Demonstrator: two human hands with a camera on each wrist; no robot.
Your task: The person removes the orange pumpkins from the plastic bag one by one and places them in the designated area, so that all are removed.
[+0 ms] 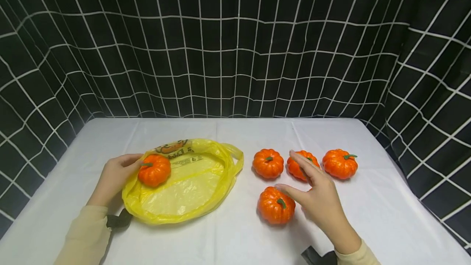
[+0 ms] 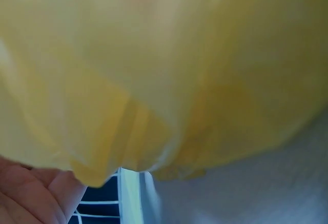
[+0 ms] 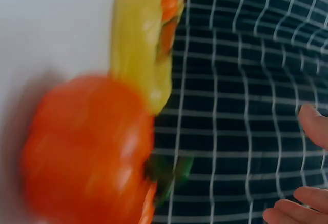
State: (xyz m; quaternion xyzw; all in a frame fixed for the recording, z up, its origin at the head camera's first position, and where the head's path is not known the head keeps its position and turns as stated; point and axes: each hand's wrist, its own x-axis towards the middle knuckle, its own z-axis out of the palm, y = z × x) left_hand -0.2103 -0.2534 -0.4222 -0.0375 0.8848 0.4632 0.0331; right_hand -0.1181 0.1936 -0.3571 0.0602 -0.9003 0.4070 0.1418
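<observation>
A yellow plastic bag (image 1: 184, 199) lies spread on the table with its mouth facing up. My left hand (image 1: 117, 175) holds the bag's left rim; its fingertips are partly hidden there. Just inside that rim sits a small orange pumpkin (image 1: 154, 171) with a green stem. On the right, my right hand (image 1: 319, 193) hovers with thumb and fingers spread, holding nothing. Its thumb is near the front pumpkin (image 1: 274, 212), also large in the right wrist view. Behind it is another pumpkin (image 1: 301, 156), partly covered by the fingers. The bag fills most of the left wrist view.
Two more pumpkins stand nearby, one at the back left of the group (image 1: 268, 163) and one at its right (image 1: 340, 164). A white cloth covers the table (image 1: 228, 240). Black curtain (image 1: 235, 64) with white grid lines encloses the back and sides.
</observation>
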